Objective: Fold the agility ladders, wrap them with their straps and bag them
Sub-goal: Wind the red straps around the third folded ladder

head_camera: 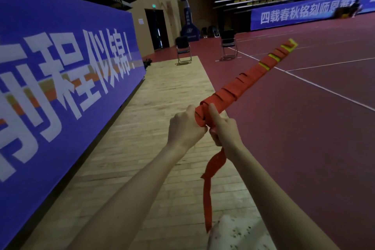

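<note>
Gym floor (pixel 304 128) sprawling red under white lines, wooden strip (pixel 162 107) running beside blue banner (pixel 60 57); two folding chairs (pixel 183 49) standing well apart from the work, far back; no bag showing anywhere, unless the pale speckled shape at the bottom edge, too unclear to name.

Folded ladder bundle (pixel 249 75) being held out in the air, pointing away and up to the right, orange strap turns spiralling along it, yellow rungs peeking through near the far tip; turns looking uneven, gaps opening toward that end.

Left hand (pixel 185 128) gripping the near end of the bundle, fingers curled under it; right hand (pixel 225 128) touching it just beside, thumb lying up along the wrap, fingers pinching the strap where it leaves the bundle.

Loose strap tail (pixel 209 189) hanging down from the right hand, twisted, dangling free.

Judging the step: finishing or tightening the wrap at the near end.

Risks, judged only:
- slackening at the pinch; whole spiral possibly loosening, far turns sliding off the tip;
- rungs fanning out where wrap sits thin;
- twisted tail bunching, leaving a lumpy knot;
- unsupported far end sagging, levering against the left grip.
</note>
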The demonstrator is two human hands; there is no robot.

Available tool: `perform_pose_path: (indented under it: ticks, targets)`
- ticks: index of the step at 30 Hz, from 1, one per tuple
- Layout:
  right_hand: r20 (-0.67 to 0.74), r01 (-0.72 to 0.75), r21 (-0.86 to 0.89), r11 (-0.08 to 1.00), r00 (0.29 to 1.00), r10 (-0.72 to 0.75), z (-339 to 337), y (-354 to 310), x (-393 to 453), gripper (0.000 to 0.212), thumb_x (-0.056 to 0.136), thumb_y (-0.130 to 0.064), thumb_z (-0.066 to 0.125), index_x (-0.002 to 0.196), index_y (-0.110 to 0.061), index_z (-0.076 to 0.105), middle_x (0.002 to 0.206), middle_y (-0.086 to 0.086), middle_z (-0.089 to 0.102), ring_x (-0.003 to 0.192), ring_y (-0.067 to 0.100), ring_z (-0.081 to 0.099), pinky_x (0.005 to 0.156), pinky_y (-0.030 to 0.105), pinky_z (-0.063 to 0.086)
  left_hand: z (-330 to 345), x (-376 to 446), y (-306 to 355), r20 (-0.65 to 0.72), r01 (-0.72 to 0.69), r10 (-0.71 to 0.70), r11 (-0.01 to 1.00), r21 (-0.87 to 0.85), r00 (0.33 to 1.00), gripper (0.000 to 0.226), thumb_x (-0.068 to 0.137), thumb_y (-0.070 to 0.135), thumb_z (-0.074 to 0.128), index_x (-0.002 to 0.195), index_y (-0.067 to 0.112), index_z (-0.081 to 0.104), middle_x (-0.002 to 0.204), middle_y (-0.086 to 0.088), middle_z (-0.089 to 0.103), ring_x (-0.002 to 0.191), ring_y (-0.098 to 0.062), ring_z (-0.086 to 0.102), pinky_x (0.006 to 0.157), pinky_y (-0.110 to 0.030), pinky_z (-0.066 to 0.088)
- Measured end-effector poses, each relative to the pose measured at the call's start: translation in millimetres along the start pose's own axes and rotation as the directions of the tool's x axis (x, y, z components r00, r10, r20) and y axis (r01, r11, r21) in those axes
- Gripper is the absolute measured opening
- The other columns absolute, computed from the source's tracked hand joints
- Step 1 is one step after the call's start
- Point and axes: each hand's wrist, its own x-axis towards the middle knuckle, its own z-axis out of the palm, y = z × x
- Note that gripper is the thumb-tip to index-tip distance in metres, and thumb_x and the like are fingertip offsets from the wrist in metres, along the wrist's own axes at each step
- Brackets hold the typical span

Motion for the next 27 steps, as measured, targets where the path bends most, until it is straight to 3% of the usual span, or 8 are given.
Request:
perform_pose_path:
  ticks: [9,12,13,15,17,21,24,27]
  targets:
    - [0.047,-0.194,0.137,0.971,0.981,0.189,6,-1,2,0.037,0.082,-0.043,0.069,0.064,-0.019,0.048,0.047,-0.006,0.038,0.039,0.007,0.034,0.040,0.022,0.029,18,-24,-39,-0.247,-0.367,0.487,0.837,0.405,0.838,0.029,0.070,0.017,0.082,0.089,0.009,0.062,0.065,0.000,0.060,0.042,-0.017,0.055,0.037,-0.021,0.035]
    - [0.038,-0.137,0.094,0.986,0.990,0.134,-2,9,3,0.032,0.086,-0.032,0.066,0.063,-0.018,0.049,0.045,-0.007,0.037,0.039,0.009,0.031,0.040,0.022,0.026,3,-24,-24,0.127,-0.207,0.186,0.962,0.178,0.974,0.047,0.071,0.035,0.076,0.107,0.019,0.051,0.080,0.005,0.064,0.063,-0.017,0.062,0.052,-0.025,0.038]
    - [0.067,-0.109,0.074,0.991,0.992,0.104,-5,11,3,0.031,0.087,-0.030,0.065,0.063,-0.017,0.051,0.045,-0.007,0.038,0.040,0.009,0.031,0.041,0.023,0.025,-4,-18,-20,0.377,-0.035,0.013,0.998,0.052,0.926,0.048,0.073,0.041,0.073,0.108,0.022,0.045,0.084,0.006,0.064,0.071,-0.015,0.062,0.057,-0.027,0.041]
    - [0.203,-0.050,0.042,0.998,0.978,0.040,-8,12,2,0.031,0.091,-0.028,0.061,0.064,-0.015,0.055,0.046,-0.006,0.040,0.043,0.010,0.030,0.043,0.023,0.023,-18,4,-17,0.742,0.322,-0.121,0.937,-0.133,0.660,0.048,0.077,0.036,0.074,0.107,0.020,0.040,0.091,0.000,0.068,0.079,-0.015,0.068,0.064,-0.029,0.051]
    - [0.333,-0.026,-0.011,1.000,0.943,0.028,-9,12,3,0.032,0.094,-0.028,0.057,0.068,-0.010,0.055,0.047,-0.004,0.039,0.042,0.009,0.028,0.042,0.022,0.023,-20,19,-17,0.837,0.446,-0.066,0.868,-0.220,0.543,0.044,0.078,0.017,0.073,0.108,0.016,0.041,0.090,-0.009,0.068,0.075,-0.021,0.070,0.062,-0.031,0.053]
    - [0.309,-0.022,-0.129,0.991,0.949,0.061,-6,8,6,0.034,0.091,-0.032,0.064,0.065,-0.013,0.054,0.050,-0.004,0.041,0.041,0.007,0.032,0.039,0.019,0.026,-7,6,-16,0.637,0.199,-0.060,0.969,-0.149,0.768,0.021,0.077,0.013,0.061,0.095,0.025,0.058,0.081,-0.002,0.063,0.074,-0.023,0.062,0.059,-0.027,0.043]
    - [0.208,-0.061,0.003,0.998,0.976,0.059,-13,4,8,0.023,0.088,-0.032,0.068,0.076,-0.012,0.066,0.056,-0.004,0.058,0.049,0.010,0.052,0.046,0.017,0.040,-8,-3,-26,0.161,-0.097,0.044,0.935,0.340,0.986,0.035,0.072,0.020,0.064,0.106,0.019,0.057,0.093,-0.004,0.067,0.084,-0.032,0.065,0.061,-0.032,0.042]
    - [0.299,-0.292,0.317,0.902,0.934,0.197,-20,4,10,0.043,0.093,-0.046,0.054,0.076,-0.008,0.066,0.044,-0.006,0.047,0.037,0.004,0.043,0.038,0.014,0.034,-9,-1,-40,-0.112,-0.235,0.347,0.806,0.543,0.931,0.036,0.047,0.009,0.074,0.080,0.012,0.060,0.068,-0.004,0.062,0.057,-0.029,0.061,0.049,-0.029,0.041]
